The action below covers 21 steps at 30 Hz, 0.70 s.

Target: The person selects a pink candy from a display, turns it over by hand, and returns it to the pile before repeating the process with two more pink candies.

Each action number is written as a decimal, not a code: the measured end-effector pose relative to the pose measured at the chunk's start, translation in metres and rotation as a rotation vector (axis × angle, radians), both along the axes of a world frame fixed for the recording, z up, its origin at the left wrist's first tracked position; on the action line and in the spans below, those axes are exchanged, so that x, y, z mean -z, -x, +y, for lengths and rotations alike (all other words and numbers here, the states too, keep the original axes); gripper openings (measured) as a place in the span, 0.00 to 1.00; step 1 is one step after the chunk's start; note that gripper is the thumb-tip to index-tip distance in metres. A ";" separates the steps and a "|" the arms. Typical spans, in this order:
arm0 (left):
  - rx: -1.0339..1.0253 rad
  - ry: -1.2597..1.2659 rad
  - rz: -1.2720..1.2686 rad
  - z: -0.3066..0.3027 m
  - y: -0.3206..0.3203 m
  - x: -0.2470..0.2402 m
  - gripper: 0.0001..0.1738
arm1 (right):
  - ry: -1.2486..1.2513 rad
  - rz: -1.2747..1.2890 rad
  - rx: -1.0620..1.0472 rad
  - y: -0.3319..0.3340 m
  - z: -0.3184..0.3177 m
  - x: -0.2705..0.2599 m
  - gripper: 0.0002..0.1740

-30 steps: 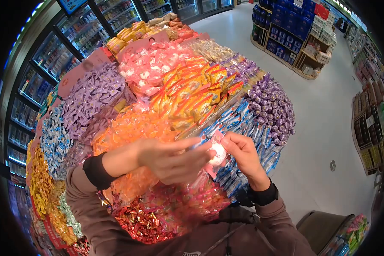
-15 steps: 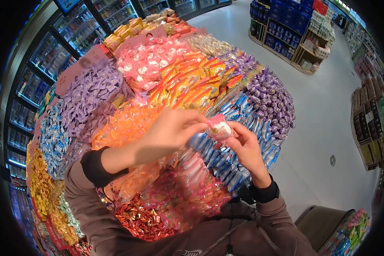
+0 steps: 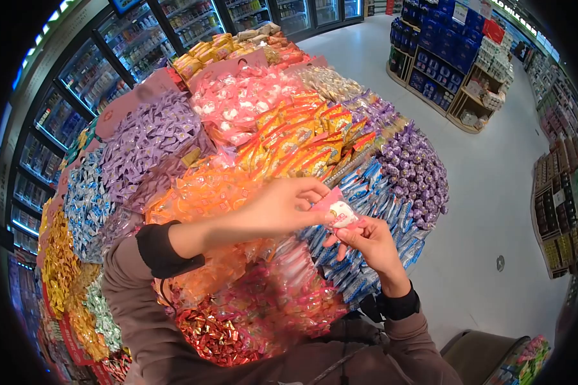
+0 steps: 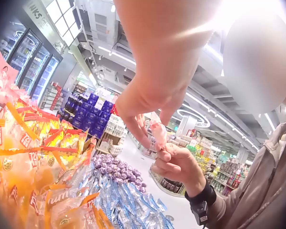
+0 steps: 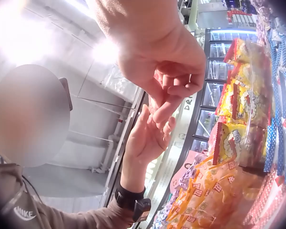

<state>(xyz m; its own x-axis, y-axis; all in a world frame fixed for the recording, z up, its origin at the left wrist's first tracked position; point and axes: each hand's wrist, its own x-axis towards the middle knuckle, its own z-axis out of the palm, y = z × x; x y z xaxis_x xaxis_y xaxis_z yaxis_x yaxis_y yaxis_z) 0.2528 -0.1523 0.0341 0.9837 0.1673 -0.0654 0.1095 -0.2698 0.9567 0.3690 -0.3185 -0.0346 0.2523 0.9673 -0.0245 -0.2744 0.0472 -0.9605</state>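
Packet (image 3: 343,214): between the fingers (image 3: 363,239)
Sweets (image 3: 151,144): heaped below the fingers, reaching out to their left and ahead of them
Fridges (image 3: 135,54): ahead and left of the fingers, behind the sweets
Floor (image 3: 485,173): right of the fingers, beside the heap
Display stand (image 3: 443,70): on the floor, ahead and right of the fingers
Shelves (image 3: 555,202): far right of the fingers, across the floor

Pink-and-white packet (image 3: 342,215) — orange bags (image 3: 202,192), purple sweets (image 3: 412,170), blue wrappers (image 3: 395,234)

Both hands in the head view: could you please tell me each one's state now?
Left hand: fingers curled, pinching one end of the pink-and-white packet.
Right hand: pinching its other end.
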 end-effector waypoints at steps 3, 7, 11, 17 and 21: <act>0.011 -0.008 0.109 0.005 -0.001 0.002 0.15 | -0.018 0.018 0.000 0.005 0.002 0.004 0.12; -0.172 -0.251 0.041 0.035 -0.011 -0.005 0.13 | -0.028 0.027 0.078 0.000 -0.001 0.014 0.14; -0.498 -0.486 -0.014 0.113 -0.028 -0.017 0.19 | -0.011 -0.019 0.116 -0.011 -0.008 0.024 0.14; -0.630 -1.039 -0.142 0.253 -0.042 -0.001 0.17 | 0.015 -0.010 0.141 -0.014 -0.011 0.029 0.14; -0.723 -1.218 -0.094 0.306 -0.050 0.008 0.12 | 0.042 -0.008 0.174 -0.017 -0.009 0.030 0.13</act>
